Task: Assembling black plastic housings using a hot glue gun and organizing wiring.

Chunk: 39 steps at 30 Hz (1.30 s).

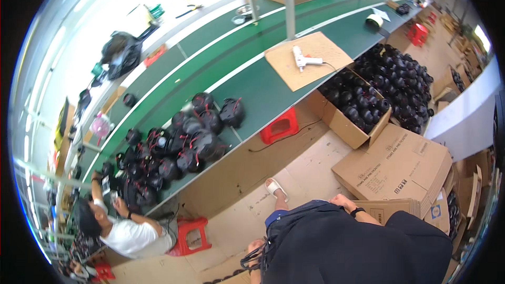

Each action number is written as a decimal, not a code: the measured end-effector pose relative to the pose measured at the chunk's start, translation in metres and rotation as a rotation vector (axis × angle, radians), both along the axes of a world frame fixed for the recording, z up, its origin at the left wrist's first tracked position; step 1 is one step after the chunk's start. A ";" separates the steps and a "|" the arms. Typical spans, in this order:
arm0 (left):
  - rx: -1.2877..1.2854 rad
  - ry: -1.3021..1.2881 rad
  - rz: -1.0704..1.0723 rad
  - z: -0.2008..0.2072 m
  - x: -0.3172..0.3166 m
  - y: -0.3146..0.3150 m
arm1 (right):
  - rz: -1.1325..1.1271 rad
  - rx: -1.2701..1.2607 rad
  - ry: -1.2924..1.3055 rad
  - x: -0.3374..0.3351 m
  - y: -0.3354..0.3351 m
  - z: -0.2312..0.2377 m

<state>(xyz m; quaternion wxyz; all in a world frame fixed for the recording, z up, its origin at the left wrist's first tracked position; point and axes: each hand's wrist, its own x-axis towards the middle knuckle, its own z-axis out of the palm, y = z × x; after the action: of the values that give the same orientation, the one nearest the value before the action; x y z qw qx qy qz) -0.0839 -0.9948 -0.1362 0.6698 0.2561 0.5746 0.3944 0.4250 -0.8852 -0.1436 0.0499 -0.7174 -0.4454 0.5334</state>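
Note:
My right hand (343,202), with a black band on the wrist, is at the edge of my dark clothing (336,242), beside the stacked flat cartons. Its fingers are curled closed; whatever is in them is hidden. Low in the picture, my left hand (256,246) hangs by my side, next to black cords or straps (254,257). Its fingers are too small and partly covered to read. Neither hand touches the bench. Ahead, a white glue gun (302,60) lies on a brown board (281,68) at the edge of the green conveyor bench (263,94).
Black rounded housings with red wires (184,137) crowd the bench at left, where a co-worker in white (131,236) sits on a red stool (192,235). Another red stool (280,126) stands under the bench. At right are an open carton (347,129) of black parts and large closed cartons (394,163).

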 end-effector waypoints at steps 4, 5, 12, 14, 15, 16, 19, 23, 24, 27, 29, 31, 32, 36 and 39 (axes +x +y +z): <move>-0.257 0.555 -0.224 -0.036 -0.023 0.107 | 0.097 0.107 0.118 0.000 0.032 -0.015; -0.125 0.465 -0.249 -0.041 -0.038 0.126 | 0.024 -0.032 -0.130 -0.009 0.053 -0.016; -0.151 0.322 -0.311 -0.048 -0.033 0.272 | -0.233 0.130 0.081 -0.017 0.163 0.058; -0.109 0.338 -0.477 -0.054 -0.034 0.289 | -0.347 0.158 0.171 -0.014 0.176 0.070; -0.140 0.419 -0.557 -0.049 -0.022 0.303 | -0.429 0.156 0.211 -0.009 0.174 0.078; -0.141 0.407 -0.574 -0.050 -0.021 0.312 | -0.452 0.158 0.216 -0.006 0.173 0.082; -0.194 0.383 -0.607 -0.057 -0.033 0.335 | -0.568 0.106 0.223 0.000 0.167 0.090; -0.369 0.432 -0.615 -0.036 0.015 0.381 | -0.645 -0.020 0.062 0.032 0.111 0.059; -0.385 0.385 -0.561 -0.035 0.014 0.389 | -0.615 -0.150 0.041 0.032 0.113 0.056; -0.220 0.430 -0.504 -0.017 0.063 0.431 | -0.598 -0.333 0.055 0.059 0.087 0.028; -0.155 0.375 -0.426 -0.009 0.077 0.451 | -0.595 -0.366 0.065 0.079 0.112 0.014; 0.233 0.649 -0.446 0.025 0.125 0.475 | -0.731 -0.125 0.177 0.124 0.095 -0.034; 0.333 0.947 -0.419 0.028 0.126 0.481 | -0.690 -0.177 0.204 0.129 0.134 -0.028; 0.108 1.430 -0.474 0.069 0.198 0.491 | -0.783 0.018 0.172 0.193 0.211 -0.003; 0.099 1.644 -0.537 0.098 0.231 0.516 | -0.824 0.057 0.211 0.249 0.259 0.038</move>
<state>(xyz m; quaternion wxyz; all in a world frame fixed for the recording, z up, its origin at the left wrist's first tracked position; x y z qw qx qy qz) 0.1472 -0.4783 -0.0378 0.1003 0.6159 0.7789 -0.0629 0.6740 -0.6257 -0.1057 0.3241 -0.7753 -0.1284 0.5266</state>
